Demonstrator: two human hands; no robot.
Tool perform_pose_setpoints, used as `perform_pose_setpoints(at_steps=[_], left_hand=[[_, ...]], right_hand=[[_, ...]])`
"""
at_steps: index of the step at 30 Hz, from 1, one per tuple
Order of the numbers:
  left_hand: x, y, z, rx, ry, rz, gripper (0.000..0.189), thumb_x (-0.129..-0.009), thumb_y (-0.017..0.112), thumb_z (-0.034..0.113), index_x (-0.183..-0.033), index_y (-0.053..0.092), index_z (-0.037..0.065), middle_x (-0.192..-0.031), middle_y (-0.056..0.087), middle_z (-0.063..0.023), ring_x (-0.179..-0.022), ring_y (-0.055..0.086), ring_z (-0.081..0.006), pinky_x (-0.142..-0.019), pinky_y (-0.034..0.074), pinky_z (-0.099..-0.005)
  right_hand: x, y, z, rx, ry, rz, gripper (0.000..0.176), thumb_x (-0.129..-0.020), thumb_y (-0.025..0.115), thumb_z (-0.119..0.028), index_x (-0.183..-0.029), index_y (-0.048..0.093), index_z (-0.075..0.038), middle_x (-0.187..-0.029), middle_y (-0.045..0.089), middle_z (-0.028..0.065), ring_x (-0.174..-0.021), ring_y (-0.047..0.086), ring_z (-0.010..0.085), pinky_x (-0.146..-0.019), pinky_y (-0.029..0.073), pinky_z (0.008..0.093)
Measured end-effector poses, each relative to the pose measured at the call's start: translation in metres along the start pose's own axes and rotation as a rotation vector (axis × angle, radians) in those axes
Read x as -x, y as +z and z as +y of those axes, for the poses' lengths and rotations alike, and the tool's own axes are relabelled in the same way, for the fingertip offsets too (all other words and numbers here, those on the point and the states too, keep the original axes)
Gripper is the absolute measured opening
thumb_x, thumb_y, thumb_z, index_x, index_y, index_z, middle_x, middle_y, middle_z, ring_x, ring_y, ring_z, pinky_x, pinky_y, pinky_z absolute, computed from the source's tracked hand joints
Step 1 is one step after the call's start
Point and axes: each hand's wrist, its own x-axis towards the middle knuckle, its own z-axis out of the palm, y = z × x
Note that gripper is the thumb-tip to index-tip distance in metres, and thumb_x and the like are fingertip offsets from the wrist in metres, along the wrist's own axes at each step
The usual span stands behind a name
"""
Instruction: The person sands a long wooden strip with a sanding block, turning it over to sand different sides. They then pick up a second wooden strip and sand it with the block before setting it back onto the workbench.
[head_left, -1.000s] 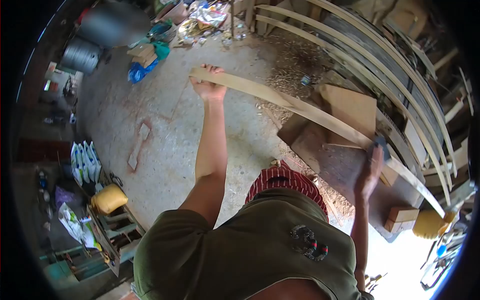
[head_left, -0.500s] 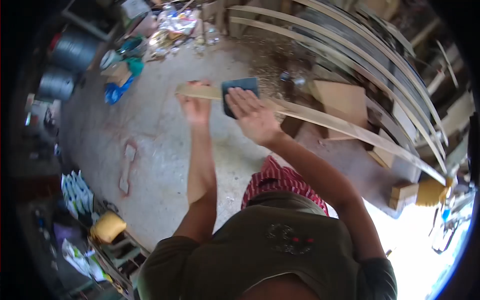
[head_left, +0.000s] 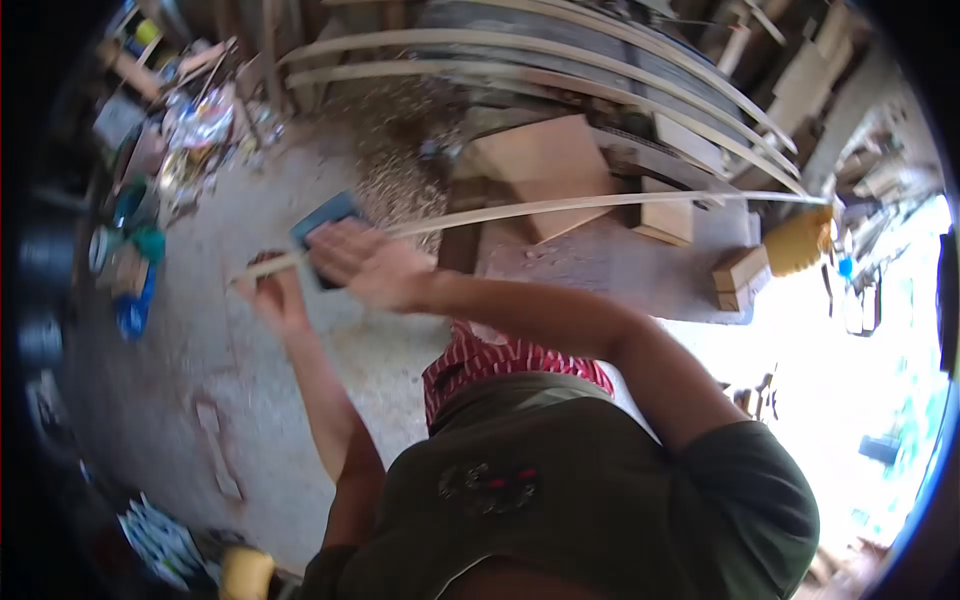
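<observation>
Where it spans nine to three o'clock, wooden strip point(head_left: 600, 203): long, thin, probably light and whippy. Left hand point(head_left: 272, 295) clasps its nine-o'clock end, the best hold. Right hand point(head_left: 365, 265) holds blue sanding pad point(head_left: 322, 213) against it.

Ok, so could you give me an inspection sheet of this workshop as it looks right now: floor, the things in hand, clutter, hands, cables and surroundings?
Surface: stained concrete floor, with wood shavings towards the back.
Job's things: long thin wooden strip held up in the air; blue pad lying on the strip at the end nearest the hands.
Clutter: wrappers and litter at far left; wooden blocks and a yellow container at right.
Hands: left hand closed round the strip's end; right hand on the pad, grip too blurred to tell.
Cables: nothing seen.
Surroundings: stack of curved strips behind; bright daylight at right.
</observation>
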Motion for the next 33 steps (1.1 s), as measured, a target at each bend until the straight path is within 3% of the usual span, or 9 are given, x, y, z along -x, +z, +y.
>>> perform_pose_setpoints(at_steps=[5,9,11,15,17,20,27,30,33], left_hand=[[-0.007,0.007,0.001,0.139,-0.060,-0.058,0.051,-0.092,0.060,0.047,-0.100,0.060,-0.003,-0.102,0.061,-0.0130,-0.100,0.053,-0.0272,-0.102,0.037,-0.0411],[-0.015,0.008,-0.001,0.303,-0.149,-0.001,0.053,-0.092,0.059,0.049,-0.098,0.060,-0.003,-0.097,0.060,-0.0130,-0.096,0.052,-0.0269,-0.098,0.039,-0.0423],[-0.022,0.011,0.000,0.125,0.025,0.466,0.051,-0.092,0.059,0.050,-0.093,0.059,-0.001,-0.087,0.055,-0.0095,-0.086,0.049,-0.0251,-0.090,0.042,-0.0436],[-0.040,0.040,-0.007,0.027,0.074,0.519,0.043,-0.095,0.057,0.044,-0.080,0.053,0.004,-0.075,0.047,-0.0056,-0.074,0.046,-0.0217,-0.077,0.043,-0.0400],[-0.068,-0.018,0.025,-0.233,-0.100,0.186,0.034,-0.097,0.056,0.029,-0.072,0.043,0.009,-0.067,0.040,-0.0027,-0.065,0.042,-0.0188,-0.067,0.041,-0.0347],[-0.080,0.017,0.010,-0.181,0.114,0.253,0.030,-0.094,0.053,0.015,-0.069,0.038,0.012,-0.062,0.038,-0.0018,-0.061,0.040,-0.0175,-0.063,0.039,-0.0313],[-0.107,0.000,0.030,-0.154,0.029,0.104,0.018,-0.093,0.053,0.015,-0.076,0.047,0.010,-0.074,0.051,-0.0033,-0.074,0.053,-0.0187,-0.075,0.046,-0.0330],[-0.103,-0.015,0.012,-0.359,0.101,0.386,0.019,-0.097,0.054,0.030,-0.094,0.055,0.011,-0.093,0.059,-0.0043,-0.093,0.057,-0.0186,-0.089,0.046,-0.0362],[-0.061,0.079,-0.106,-0.620,0.040,0.784,0.030,-0.099,0.055,0.040,-0.108,0.060,0.012,-0.104,0.064,-0.0040,-0.101,0.060,-0.0189,-0.094,0.047,-0.0360]], right_hand=[[0.032,-0.018,0.021,0.016,0.078,-0.025,0.056,-0.095,0.041,-0.016,-0.149,0.032,-0.005,-0.157,0.029,0.0138,-0.147,0.026,0.0258,-0.122,0.017,0.0416],[0.173,-0.079,0.073,0.163,0.501,-0.044,0.059,-0.091,0.045,-0.005,-0.149,0.033,-0.009,-0.157,0.030,0.0113,-0.145,0.028,0.0270,-0.121,0.022,0.0433],[0.242,-0.106,0.104,0.295,0.776,0.111,0.055,-0.092,0.050,-0.012,-0.145,0.038,-0.005,-0.153,0.035,0.0168,-0.142,0.032,0.0338,-0.118,0.025,0.0467],[0.303,-0.116,0.143,0.503,1.151,0.417,0.050,-0.090,0.051,-0.006,-0.139,0.043,0.002,-0.146,0.040,0.0263,-0.137,0.038,0.0409,-0.113,0.030,0.0489],[0.284,-0.096,0.132,0.434,1.062,0.409,0.058,-0.084,0.051,-0.003,-0.142,0.043,-0.002,-0.149,0.041,0.0187,-0.139,0.038,0.0346,-0.116,0.028,0.0461],[0.232,-0.079,0.091,0.173,0.774,0.325,0.059,-0.084,0.049,-0.005,-0.143,0.044,-0.006,-0.150,0.042,0.0142,-0.140,0.038,0.0305,-0.118,0.027,0.0443],[0.355,-0.124,0.144,0.409,1.111,0.495,0.048,-0.090,0.045,-0.008,-0.138,0.047,-0.004,-0.142,0.048,0.0184,-0.135,0.041,0.0361,-0.112,0.032,0.0478],[0.370,-0.124,0.160,0.446,1.241,0.539,0.051,-0.090,0.048,-0.010,-0.141,0.044,-0.002,-0.146,0.044,0.0190,-0.138,0.038,0.0357,-0.115,0.028,0.0475],[0.329,-0.123,0.136,0.329,1.081,0.467,0.055,-0.088,0.048,-0.006,-0.143,0.043,-0.003,-0.150,0.041,0.0190,-0.140,0.037,0.0350,-0.116,0.025,0.0470]])
